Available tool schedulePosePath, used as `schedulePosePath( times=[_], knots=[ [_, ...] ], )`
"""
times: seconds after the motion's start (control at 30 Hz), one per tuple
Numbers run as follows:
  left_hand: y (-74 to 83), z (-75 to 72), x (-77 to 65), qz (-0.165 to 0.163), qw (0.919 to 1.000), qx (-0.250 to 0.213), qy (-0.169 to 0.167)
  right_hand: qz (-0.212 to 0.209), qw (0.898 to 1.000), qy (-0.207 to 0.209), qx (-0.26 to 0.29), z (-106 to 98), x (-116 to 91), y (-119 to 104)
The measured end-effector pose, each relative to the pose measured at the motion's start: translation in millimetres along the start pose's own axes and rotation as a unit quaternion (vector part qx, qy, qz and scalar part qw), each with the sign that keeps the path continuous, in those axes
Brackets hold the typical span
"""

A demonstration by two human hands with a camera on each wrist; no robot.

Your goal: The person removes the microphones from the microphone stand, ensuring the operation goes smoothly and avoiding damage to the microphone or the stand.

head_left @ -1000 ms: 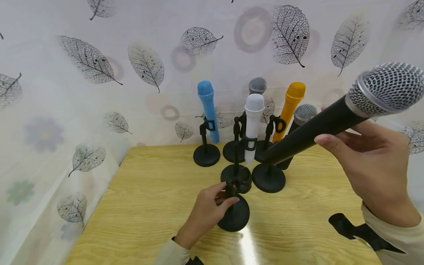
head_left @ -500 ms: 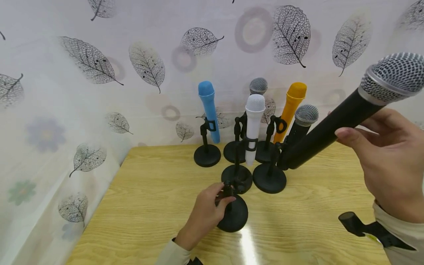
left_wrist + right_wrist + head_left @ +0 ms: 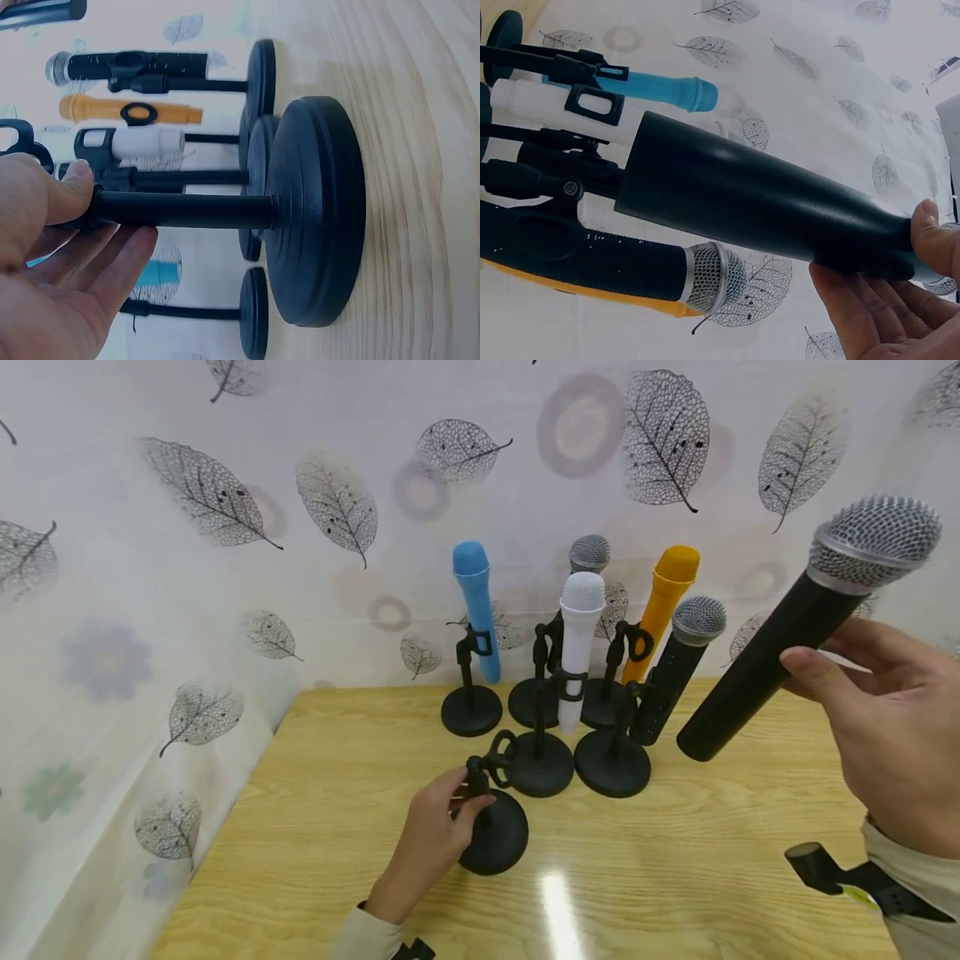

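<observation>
1) Left hand (image 3: 431, 828): thumb and fingers grip the upright pole of a black desktop microphone stand (image 3: 501, 835), just below its clip joint; the round base faces downward near the table, contact not discernible
2) Right hand (image 3: 888, 714): thumb and fingers hold a smooth black microphone (image 3: 772, 656) by its handle, tilted, silver mesh head uppermost, lower end above the table and apart from the held stand
3) White microphone (image 3: 580, 635): beyond the held stand, near-upright in the clip of its own round-based stand (image 3: 542, 768)
4) Speckled black microphone (image 3: 675, 677): leaning in a clip, between the white one and the smooth black one
5) Rear row, left to right: blue microphone (image 3: 478, 618), silver-headed microphone (image 3: 590, 553) partly hidden behind the white one, and orange microphone (image 3: 663, 606)
6) Surroundings: wood-grain table (image 3: 337, 843) below; leaf-printed backdrop (image 3: 337, 610) behind
</observation>
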State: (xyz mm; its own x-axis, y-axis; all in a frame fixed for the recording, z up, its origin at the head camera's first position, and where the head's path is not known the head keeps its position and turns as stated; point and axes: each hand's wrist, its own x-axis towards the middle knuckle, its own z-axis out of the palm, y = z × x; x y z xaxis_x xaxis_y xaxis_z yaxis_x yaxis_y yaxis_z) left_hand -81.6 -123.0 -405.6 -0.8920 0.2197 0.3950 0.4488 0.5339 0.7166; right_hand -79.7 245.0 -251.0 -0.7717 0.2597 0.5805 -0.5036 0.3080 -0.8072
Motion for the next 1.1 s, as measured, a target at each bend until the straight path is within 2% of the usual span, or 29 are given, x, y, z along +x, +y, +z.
schedulePosePath(
  times=[0.23,0.33,0.43,0.53,0.7,0.77,0.87,1.0,1.1],
  knots=[
    [-8.9,-11.4,0.7,-0.013,0.9995,0.017,0.021,0.011,0.996,-0.009,-0.088,-6.8,1.3,12.4],
    [-13.0,-15.6,1.0,-0.018,0.9994,0.017,0.025,0.003,1.000,-0.013,-0.010,-8.1,2.5,17.7],
    [-17.0,-19.4,1.6,-0.021,0.9991,0.022,0.030,-0.009,0.998,-0.021,0.059,-8.9,3.9,24.3],
    [-20.7,-23.2,2.8,-0.016,0.9985,0.036,0.038,-0.007,0.996,-0.030,0.081,-11.1,5.3,32.8],
    [-26.0,-30.5,4.6,-0.021,0.9980,0.037,0.046,0.028,0.999,-0.041,-0.001,-17.0,8.3,49.8],
    [-28.3,-34.1,5.4,-0.028,0.9979,0.035,0.046,0.044,0.996,-0.048,-0.061,-19.1,8.9,57.3],
    [-32.6,-39.8,7.1,-0.038,0.9973,0.041,0.048,0.060,0.991,-0.057,-0.101,-22.0,9.7,69.6],
    [-39.4,-47.0,9.8,-0.049,0.9962,0.049,0.052,0.080,0.988,-0.065,-0.117,-26.5,12.7,85.5],
    [-43.8,-51.6,11.1,-0.057,0.9957,0.050,0.055,0.104,0.990,-0.066,-0.067,-29.0,15.7,97.3]
  ],
)
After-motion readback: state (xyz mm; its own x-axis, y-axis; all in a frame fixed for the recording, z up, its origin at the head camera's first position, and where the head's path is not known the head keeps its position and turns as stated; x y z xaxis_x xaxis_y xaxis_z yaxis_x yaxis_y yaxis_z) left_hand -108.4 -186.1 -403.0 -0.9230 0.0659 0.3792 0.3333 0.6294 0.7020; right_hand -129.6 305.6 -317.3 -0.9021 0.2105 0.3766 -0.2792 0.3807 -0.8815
